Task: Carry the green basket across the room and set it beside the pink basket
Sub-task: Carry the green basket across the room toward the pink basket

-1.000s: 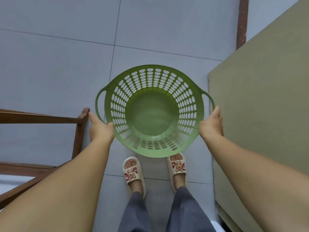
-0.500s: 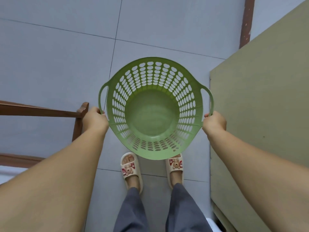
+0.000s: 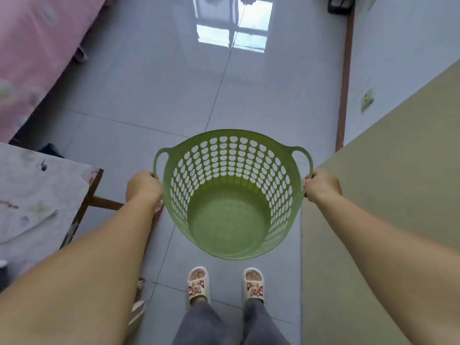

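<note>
The green basket, round with perforated walls and two loop handles, hangs in the air above the tiled floor in front of my feet. It is empty and tilted a little toward me. My left hand is closed around its left handle. My right hand is closed around its right handle. No pink basket is in view.
A pink bed cover fills the upper left. A table with a pale patterned cloth and wooden frame stands at my left. An olive-green panel runs along my right, by a wall with a brown skirting strip. Grey floor tiles stretch ahead.
Both hands closed on the handles and lifted the basket off the floor. My head has tilted up, so the floor ahead, the bed and the table top now show.
</note>
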`<state>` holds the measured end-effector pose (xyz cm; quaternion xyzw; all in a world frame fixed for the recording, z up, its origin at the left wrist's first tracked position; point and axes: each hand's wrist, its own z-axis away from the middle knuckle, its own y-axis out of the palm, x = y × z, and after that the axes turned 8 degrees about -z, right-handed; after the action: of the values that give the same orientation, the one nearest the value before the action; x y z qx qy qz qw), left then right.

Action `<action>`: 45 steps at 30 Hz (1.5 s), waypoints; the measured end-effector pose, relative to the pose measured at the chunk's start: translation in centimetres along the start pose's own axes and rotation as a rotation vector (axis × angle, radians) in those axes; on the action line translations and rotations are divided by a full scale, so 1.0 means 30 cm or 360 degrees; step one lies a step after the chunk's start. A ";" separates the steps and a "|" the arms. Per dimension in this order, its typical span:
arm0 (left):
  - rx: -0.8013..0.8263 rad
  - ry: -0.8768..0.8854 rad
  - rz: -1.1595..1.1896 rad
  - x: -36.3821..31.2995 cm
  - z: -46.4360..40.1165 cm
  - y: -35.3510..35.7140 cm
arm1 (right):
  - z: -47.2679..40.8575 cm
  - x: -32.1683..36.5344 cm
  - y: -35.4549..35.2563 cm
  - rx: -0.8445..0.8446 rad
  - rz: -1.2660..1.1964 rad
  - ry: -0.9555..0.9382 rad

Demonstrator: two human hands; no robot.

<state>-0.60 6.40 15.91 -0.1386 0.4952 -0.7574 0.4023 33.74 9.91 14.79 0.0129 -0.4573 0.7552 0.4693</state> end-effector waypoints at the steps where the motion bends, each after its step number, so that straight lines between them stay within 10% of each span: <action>1: -0.0030 0.0010 0.0026 -0.031 0.006 -0.048 | 0.007 0.046 -0.040 -0.0006 0.0009 -0.0049; 23: -0.0262 0.0306 0.0444 -0.699 -0.714 -0.901 | -0.289 1.296 -0.334 -0.0284 -0.0242 -0.0515; 45: -0.0340 0.0193 0.0431 -1.581 -1.932 -1.420 | -1.260 2.796 -0.284 -0.0147 -0.0072 -0.0690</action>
<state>-25.73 86.75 34.25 -0.0666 0.6103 -0.6463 0.4532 8.48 96.17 36.23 0.1638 -0.5813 0.7022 0.3769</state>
